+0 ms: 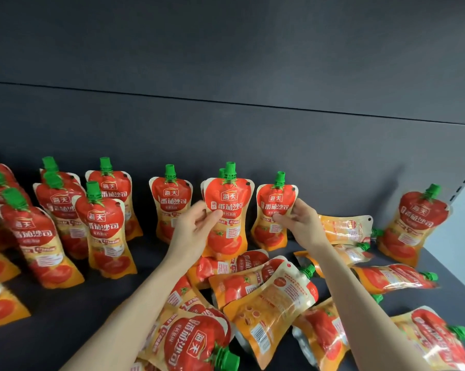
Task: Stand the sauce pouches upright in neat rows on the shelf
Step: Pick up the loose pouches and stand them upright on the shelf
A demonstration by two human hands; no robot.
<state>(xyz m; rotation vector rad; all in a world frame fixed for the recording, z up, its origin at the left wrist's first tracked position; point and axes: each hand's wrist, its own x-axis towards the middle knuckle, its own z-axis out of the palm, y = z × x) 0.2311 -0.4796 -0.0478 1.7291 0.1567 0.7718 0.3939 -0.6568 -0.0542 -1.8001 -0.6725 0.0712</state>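
Left hand pinches centre pouch at its left edge, thumb on the front; pouch upright, green cap up. Hidden pouch is right behind it, only the cap showing. Right hand pinches neighbour pouch just right of centre pouch, also upright. Cannot tell if either base touches the shelf. Near left of centre pouch: single pouch standing. Well left: standing pouches in rows. In front and right of centre pouch: fallen pouches, heaped flat. Far right: lone pouch, upright.
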